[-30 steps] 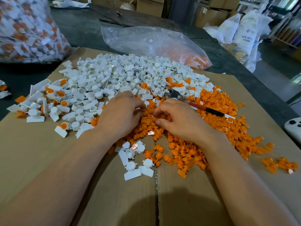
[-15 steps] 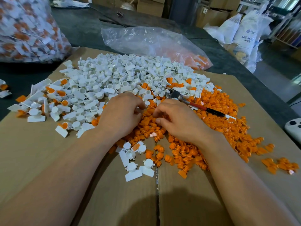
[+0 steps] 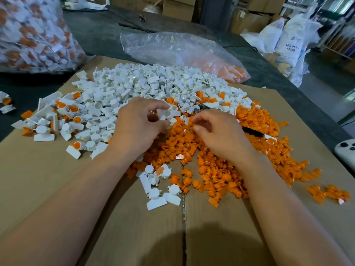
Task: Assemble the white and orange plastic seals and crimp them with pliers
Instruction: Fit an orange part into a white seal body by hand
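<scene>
Left hand [image 3: 140, 127] pinched around a white seal body [image 3: 169, 113] at the fingertips. Right hand [image 3: 215, 131] curled narrow just beside it, fingers bent inward; cannot tell what is pinched there. Orange inserts [image 3: 221, 173] heaped under and beyond the right hand, white pieces [image 3: 134, 87] beyond the left. Pliers [image 3: 249, 131] behind the right hand, partly hidden.
</scene>
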Available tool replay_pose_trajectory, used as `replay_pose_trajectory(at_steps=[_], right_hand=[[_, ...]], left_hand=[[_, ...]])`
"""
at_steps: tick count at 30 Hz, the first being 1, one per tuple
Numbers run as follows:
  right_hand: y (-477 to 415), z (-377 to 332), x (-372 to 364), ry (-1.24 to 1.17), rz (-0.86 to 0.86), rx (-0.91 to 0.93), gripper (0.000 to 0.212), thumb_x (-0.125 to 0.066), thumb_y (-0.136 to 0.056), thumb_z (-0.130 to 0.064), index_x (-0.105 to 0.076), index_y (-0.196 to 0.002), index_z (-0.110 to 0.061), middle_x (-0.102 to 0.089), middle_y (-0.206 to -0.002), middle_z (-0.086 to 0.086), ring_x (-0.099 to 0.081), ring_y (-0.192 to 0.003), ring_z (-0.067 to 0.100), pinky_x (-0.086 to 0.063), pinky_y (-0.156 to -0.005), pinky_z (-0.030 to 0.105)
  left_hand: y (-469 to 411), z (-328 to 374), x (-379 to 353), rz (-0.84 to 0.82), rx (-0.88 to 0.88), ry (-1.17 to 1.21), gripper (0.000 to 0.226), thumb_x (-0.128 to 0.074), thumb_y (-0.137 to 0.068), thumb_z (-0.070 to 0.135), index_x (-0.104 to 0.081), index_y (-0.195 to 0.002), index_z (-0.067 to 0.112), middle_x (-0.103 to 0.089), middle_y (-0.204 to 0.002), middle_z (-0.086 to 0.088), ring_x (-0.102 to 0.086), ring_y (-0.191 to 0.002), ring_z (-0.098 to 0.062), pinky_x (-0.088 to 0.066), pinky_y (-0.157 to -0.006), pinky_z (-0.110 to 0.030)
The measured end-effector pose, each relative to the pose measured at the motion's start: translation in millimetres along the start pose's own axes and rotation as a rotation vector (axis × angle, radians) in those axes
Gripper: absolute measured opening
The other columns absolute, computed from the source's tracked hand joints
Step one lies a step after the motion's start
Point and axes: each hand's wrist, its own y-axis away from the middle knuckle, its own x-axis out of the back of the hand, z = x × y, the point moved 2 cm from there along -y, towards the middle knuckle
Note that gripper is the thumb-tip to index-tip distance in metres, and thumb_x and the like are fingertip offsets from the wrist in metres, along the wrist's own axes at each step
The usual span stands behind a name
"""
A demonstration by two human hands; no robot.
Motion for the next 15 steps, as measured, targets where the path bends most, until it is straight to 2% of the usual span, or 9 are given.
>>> replay_pose_trajectory(at_steps=[2,3,5,6,9,11,13,15], right_hand=[[0.3,-0.4,-0.6,0.011,-0.065,0.003,0.021,-0.059,-0.088,-0.024,-0.064,-0.108,-0.021,-0.051,-0.093,-0.011,-0.049,-0.089,0.007,-0.037,-0.072,0.02],[0.6,-1.2,-2.0,0.046,-0.12,0.018,0.024,-0.059,-0.087,-0.027,-0.064,-0.111,-0.022,-0.052,-0.094,-0.009,-0.05,-0.094,0.01,-0.038,-0.076,0.023],[0.8,-2.7,-6.0,0.119,-0.207,0.057,0.031,-0.06,-0.086,-0.032,-0.061,-0.116,-0.024,-0.054,-0.102,-0.006,-0.048,-0.105,0.015,-0.037,-0.088,0.03],[0.3,-3.6,-7.2,0.121,-0.212,0.067,0.031,-0.06,-0.086,-0.032,-0.061,-0.116,-0.024,-0.054,-0.102,-0.006,-0.047,-0.105,0.015,-0.037,-0.088,0.03],[-0.4,-5.7,-8.1,0.038,-0.16,0.065,0.019,-0.064,-0.084,-0.028,-0.064,-0.102,-0.022,-0.049,-0.092,-0.008,-0.047,-0.092,0.01,-0.034,-0.074,0.024],[-0.1,-5.5,-7.5,0.008,-0.139,0.075,0.008,-0.066,-0.082,-0.025,-0.061,-0.087,-0.023,-0.048,-0.086,-0.009,-0.046,-0.085,0.009,-0.034,-0.071,0.024],[0.4,-5.3,-5.2,-0.044,-0.085,0.07,0.009,-0.067,-0.081,-0.021,-0.058,-0.08,-0.023,-0.046,-0.081,-0.014,-0.045,-0.076,0.003,-0.034,-0.067,0.018],[0.9,-6.4,0.3,-0.21,0.016,0.028,0.008,-0.066,-0.082,-0.017,-0.06,-0.081,-0.023,-0.051,-0.078,-0.018,-0.049,-0.068,-0.003,-0.037,-0.061,0.008]], left_hand=[[2.2,0.1,0.3,-0.02,0.014,0.074,0.027,-0.074,-0.077,0.018,-0.069,-0.102,0.027,-0.053,-0.069,0.014,-0.049,-0.05,0.008,-0.037,-0.049,-0.006],[3.4,0.5,0.3,-0.034,0.006,0.093,0.028,-0.074,-0.077,0.016,-0.069,-0.102,0.026,-0.051,-0.064,0.013,-0.048,-0.048,0.007,-0.036,-0.049,-0.004],[5.0,1.3,0.3,-0.059,-0.012,0.103,0.03,-0.074,-0.077,0.012,-0.068,-0.103,0.026,-0.052,-0.063,0.009,-0.048,-0.05,0.004,-0.035,-0.051,-0.005],[5.0,0.9,0.4,-0.063,-0.01,0.103,0.031,-0.075,-0.076,0.012,-0.068,-0.102,0.026,-0.054,-0.065,0.008,-0.049,-0.052,0.002,-0.037,-0.051,-0.007],[5.0,0.0,1.7,-0.069,0.018,0.121,0.03,-0.076,-0.075,0.014,-0.066,-0.098,0.029,-0.057,-0.07,0.007,-0.052,-0.055,0.0,-0.041,-0.055,-0.009],[5.8,1.3,2.6,-0.091,0.026,0.17,0.031,-0.076,-0.074,0.012,-0.065,-0.092,0.034,-0.057,-0.07,0.005,-0.049,-0.052,-0.002,-0.04,-0.053,-0.008],[6.2,2.6,3.3,-0.113,0.039,0.225,0.035,-0.076,-0.073,0.007,-0.065,-0.088,0.037,-0.054,-0.066,0.002,-0.045,-0.05,-0.005,-0.039,-0.051,-0.011],[6.6,3.8,4.5,-0.13,0.062,0.287,0.039,-0.075,-0.072,0.001,-0.067,-0.086,0.036,-0.051,-0.063,-0.001,-0.045,-0.051,-0.011,-0.04,-0.053,-0.014]])
